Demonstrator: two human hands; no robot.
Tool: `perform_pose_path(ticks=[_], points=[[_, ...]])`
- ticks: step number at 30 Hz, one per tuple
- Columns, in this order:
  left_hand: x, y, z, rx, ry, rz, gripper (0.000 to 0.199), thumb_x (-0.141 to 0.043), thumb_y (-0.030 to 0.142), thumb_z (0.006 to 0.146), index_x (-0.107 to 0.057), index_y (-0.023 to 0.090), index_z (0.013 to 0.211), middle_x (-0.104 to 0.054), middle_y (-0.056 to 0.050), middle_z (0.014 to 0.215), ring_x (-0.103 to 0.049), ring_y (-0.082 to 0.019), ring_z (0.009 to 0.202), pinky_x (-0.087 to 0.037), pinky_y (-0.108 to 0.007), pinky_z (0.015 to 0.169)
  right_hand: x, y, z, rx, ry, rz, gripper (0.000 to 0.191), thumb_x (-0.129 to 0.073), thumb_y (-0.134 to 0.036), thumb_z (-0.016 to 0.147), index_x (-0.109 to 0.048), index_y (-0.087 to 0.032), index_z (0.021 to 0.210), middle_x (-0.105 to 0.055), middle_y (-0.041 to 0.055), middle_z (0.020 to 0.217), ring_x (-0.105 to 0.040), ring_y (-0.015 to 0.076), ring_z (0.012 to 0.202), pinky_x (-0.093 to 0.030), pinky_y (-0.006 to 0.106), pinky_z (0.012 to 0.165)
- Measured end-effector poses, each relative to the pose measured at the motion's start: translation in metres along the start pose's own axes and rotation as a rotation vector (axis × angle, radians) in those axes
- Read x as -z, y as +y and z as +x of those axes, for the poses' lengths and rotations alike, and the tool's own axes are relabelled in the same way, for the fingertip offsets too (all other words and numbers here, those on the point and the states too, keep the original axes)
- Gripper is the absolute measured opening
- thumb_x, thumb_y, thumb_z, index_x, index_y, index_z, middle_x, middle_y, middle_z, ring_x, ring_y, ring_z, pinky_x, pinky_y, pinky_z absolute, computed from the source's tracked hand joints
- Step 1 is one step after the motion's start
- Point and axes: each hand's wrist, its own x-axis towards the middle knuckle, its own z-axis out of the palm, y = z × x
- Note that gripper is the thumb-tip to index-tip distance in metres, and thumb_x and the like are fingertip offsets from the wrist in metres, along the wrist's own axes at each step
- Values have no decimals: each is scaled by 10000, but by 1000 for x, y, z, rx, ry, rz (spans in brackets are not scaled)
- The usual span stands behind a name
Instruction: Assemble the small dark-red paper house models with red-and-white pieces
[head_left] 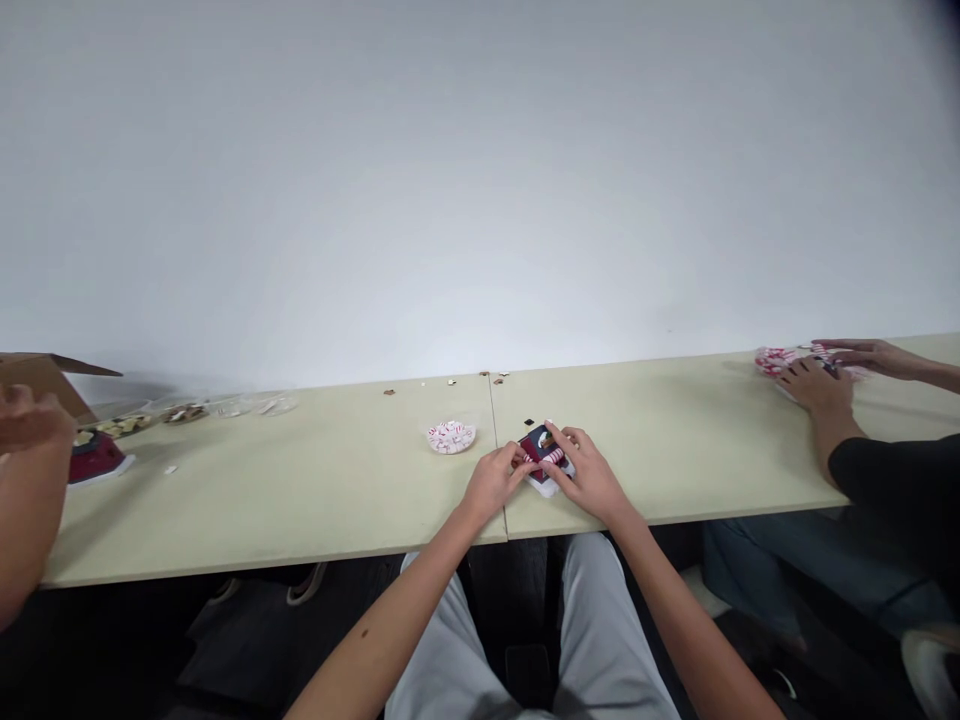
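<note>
The left hand point(491, 483) and right hand point(589, 472) close on a small navy-and-red bundle point(541, 452) from either side, gripping it on the worktop point(675, 470). A white edge shows beneath it. The fingers cover much of the bundle, so what it is stays hard to make out. A red-and-white patterned dish point(451, 436) lies just beyond the left hand.

Tbl top point(300, 490) matt, smooth laminate; box point(45, 375) brown cardbd, matt; folded item point(541, 455) cloth, no gloss.
</note>
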Motion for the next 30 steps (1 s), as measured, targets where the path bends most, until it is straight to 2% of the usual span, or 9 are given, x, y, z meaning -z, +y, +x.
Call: perform_pose_path(ticks=[8,13,20,30], points=[[-1,-2,2,23,25,-45,251,-615,454,942,-623,205,966,-751,-47,939,-692,-191,848,-516,-289,770,0,1,0,17,22,-35,649,-513,-513,988,-325,-321,1578,-549,129,1269,-559,313,1161,-509,504,1005],[0,-2,3,34,18,-40,254,-619,461,936,-632,208,954,-749,-45,921,-687,-193,839,-513,-286,759,-1,3,0,35,32,-39,648,-528,-500,982,-330,-328,1575,-548,127,1292,-529,323,1215,-482,526,1047],[1,-4,0,5,28,-6,200,-565,387,970,-626,215,1054,-737,-48,1005,-685,-188,894,-514,-296,814,-2,1,-2,-56,-10,44,641,-503,-485,987,-307,-325,1576,-486,114,1294,-590,277,1174,-556,444,980],[1,0,0,-18,-30,-4,211,-531,355,970,-595,217,1116,-686,-63,1039,-640,-201,951,-503,-288,782,-1,0,-2,-72,-10,27,675,-509,-495,984,-263,-329,1590,-485,115,1305,-589,292,1194,-545,467,997]])
